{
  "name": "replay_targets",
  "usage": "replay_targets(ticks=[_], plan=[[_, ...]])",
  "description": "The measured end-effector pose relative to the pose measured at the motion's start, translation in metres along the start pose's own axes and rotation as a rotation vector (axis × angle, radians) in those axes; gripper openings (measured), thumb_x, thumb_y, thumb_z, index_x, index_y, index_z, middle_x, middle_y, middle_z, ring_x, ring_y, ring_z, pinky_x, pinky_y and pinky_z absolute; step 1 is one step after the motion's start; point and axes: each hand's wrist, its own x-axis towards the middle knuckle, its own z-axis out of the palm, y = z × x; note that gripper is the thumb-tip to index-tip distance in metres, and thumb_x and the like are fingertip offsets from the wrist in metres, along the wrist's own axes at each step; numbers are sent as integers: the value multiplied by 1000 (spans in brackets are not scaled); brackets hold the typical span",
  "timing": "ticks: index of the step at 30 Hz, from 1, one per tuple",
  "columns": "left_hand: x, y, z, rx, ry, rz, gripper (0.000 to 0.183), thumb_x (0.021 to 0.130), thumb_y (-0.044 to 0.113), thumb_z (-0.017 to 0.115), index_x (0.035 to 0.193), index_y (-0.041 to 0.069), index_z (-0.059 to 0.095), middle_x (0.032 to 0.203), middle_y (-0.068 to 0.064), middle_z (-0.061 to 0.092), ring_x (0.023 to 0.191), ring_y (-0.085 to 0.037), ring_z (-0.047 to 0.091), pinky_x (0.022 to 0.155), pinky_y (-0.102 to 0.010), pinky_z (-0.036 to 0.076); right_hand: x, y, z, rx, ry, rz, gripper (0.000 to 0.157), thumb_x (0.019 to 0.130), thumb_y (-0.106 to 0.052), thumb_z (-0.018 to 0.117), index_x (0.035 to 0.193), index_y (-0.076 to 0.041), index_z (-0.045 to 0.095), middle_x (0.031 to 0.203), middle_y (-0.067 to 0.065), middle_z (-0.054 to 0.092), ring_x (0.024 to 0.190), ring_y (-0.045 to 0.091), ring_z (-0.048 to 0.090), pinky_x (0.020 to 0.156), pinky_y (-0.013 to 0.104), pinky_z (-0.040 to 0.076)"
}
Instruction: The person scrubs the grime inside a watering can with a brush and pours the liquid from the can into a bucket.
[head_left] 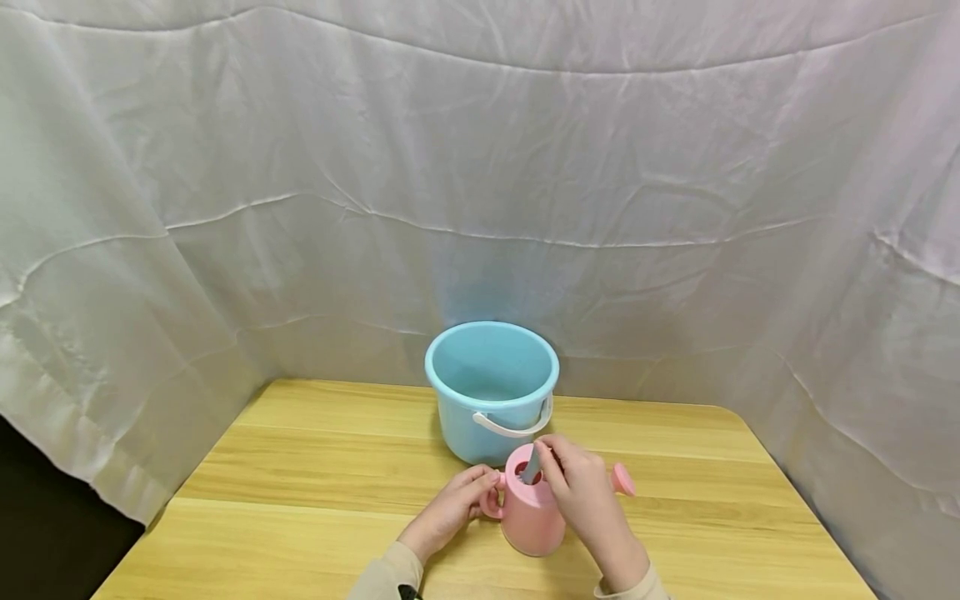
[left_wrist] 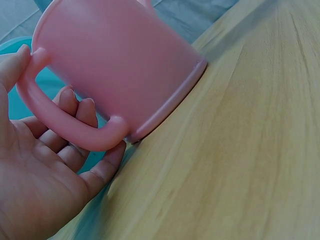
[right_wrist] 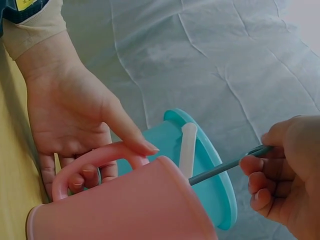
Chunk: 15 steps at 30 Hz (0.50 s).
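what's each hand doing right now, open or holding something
Left hand: holding the pink watering can by its handle.
Right hand: pinching a thin grey tool.

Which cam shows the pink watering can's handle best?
Left wrist: the handle is close up, its loop largely unobstructed, with both ends meeting the watering can. Right wrist shows most of the loop, but the left hand overlaps its upper end. Head shows it small, partly covered by that hand.
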Motion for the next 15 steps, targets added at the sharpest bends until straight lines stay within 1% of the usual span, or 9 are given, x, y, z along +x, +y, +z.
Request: replay_targets(ticks=[4,8,11,15], plan=[[0,0,0,-1,-2,-1,28,101,34,49,100,7,56,70,3,52,75,-12,60,80,-28,55,-1,-2,1,8,-100,37,4,90,-7,67,87,-9,68,70,-5,61,64,1,53,55,16,48],[1,1,0,-3,-5,-4,26,101,33,49,100,7,56,69,3,51,75,-12,59,80,-28,55,-1,-2,3,-30,-141,47,3,89,-7,67,87,-10,68,70,-4,63,64,3,54,56,18,47],[1,1,0,-2,-9,-1,25,101,32,48,99,8,55,68,3,51,74,-12,59,80,-28,55,-1,-2,4,-33,-183,74,3,89,-7,67,91,-9,68,69,-3,63,62,3,52,56,18,46],[1,1,0,1,-9,0,25,101,32,49,98,8,55,68,3,50,74,-12,59,80,-28,55,-2,-2,5,-28,-261,114,9,89,-8,66,98,-9,68,75,-4,64,65,5,54,60,21,48]])
